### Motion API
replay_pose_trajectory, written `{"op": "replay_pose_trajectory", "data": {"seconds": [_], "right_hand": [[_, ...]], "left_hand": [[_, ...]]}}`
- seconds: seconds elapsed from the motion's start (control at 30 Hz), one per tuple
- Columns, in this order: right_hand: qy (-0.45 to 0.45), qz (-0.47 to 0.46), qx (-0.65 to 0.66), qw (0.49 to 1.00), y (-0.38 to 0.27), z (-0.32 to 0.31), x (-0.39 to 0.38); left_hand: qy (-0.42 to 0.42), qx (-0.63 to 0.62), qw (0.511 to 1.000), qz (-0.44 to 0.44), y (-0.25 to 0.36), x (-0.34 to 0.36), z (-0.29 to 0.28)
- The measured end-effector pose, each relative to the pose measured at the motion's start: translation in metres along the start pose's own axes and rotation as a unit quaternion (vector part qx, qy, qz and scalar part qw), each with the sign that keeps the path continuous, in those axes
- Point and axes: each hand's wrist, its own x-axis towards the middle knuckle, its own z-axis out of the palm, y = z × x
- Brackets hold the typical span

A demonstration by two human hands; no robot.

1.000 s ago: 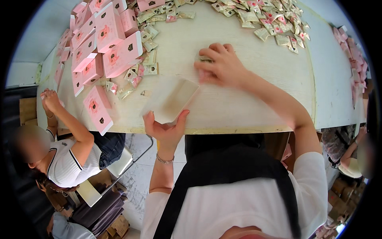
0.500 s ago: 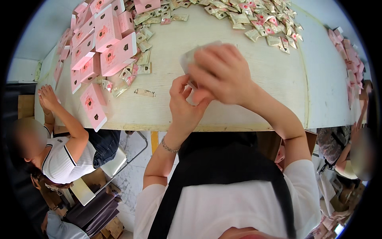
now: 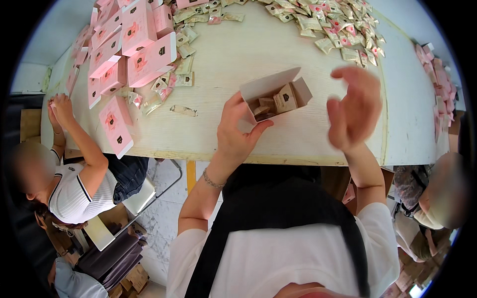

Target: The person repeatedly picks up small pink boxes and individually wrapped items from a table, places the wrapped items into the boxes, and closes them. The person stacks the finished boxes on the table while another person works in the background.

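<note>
Box, smooth pale card, oblong, pinched by left fingers; angular sachets inside; right fingers spread, blurred.

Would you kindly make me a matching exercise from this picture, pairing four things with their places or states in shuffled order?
Column one:
1. Left hand
2. Right hand
3. Held box
4. Pink boxes

Column two:
A. Open, with small packets inside
B. Piled at the upper left of the table
C. Blurred, fingers apart, touching no box
D. Gripping a box

Right pairs: 1-D, 2-C, 3-A, 4-B.
</note>
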Motion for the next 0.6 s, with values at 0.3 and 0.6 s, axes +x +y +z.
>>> {"op": "replay_pose_trajectory", "data": {"seconds": [0.3,0.6], "right_hand": [[-0.277,0.362,0.26,0.851,0.027,0.017,-0.005],[-0.277,0.002,-0.01,0.961,0.013,0.017,-0.025]], "left_hand": [[-0.063,0.071,0.985,0.143,0.01,0.024,-0.02],[-0.043,-0.138,0.989,-0.026,0.004,0.011,-0.008]]}}
